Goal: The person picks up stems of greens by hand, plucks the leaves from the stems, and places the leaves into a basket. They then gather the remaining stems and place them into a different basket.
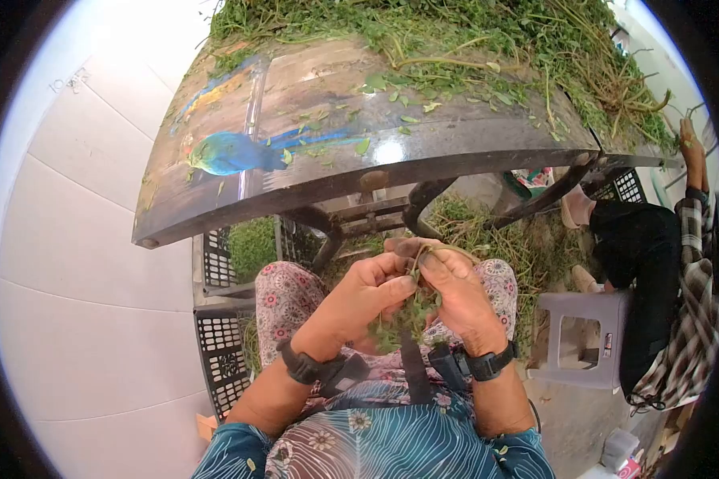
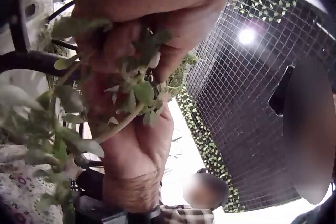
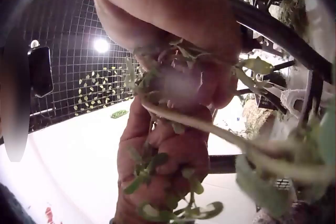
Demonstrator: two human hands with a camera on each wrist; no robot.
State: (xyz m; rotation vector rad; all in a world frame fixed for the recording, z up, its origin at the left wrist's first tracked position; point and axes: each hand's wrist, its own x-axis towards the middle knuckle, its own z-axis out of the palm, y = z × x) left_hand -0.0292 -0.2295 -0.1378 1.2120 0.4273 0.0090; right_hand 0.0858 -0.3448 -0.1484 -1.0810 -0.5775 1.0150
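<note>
Leafy stem (image 1: pixel 423 306) is below the near edge of the bench (image 1: pixel 471 137), above the lap. Left hand (image 1: pixel 369 292) and right hand (image 1: pixel 458 294) meet there; each grip pinches the stem, thumbs close together. Step in hand, judged: plucking or snapping the stem. Next move likely calls for one grip steady, the other giving a short pull. Exact fingertip contact hidden by thumbs and leaves; near foliage blurred in both wrist views. Heap of greens (image 1: pixel 471 33) on the bench, cut off at top of head view.
</note>
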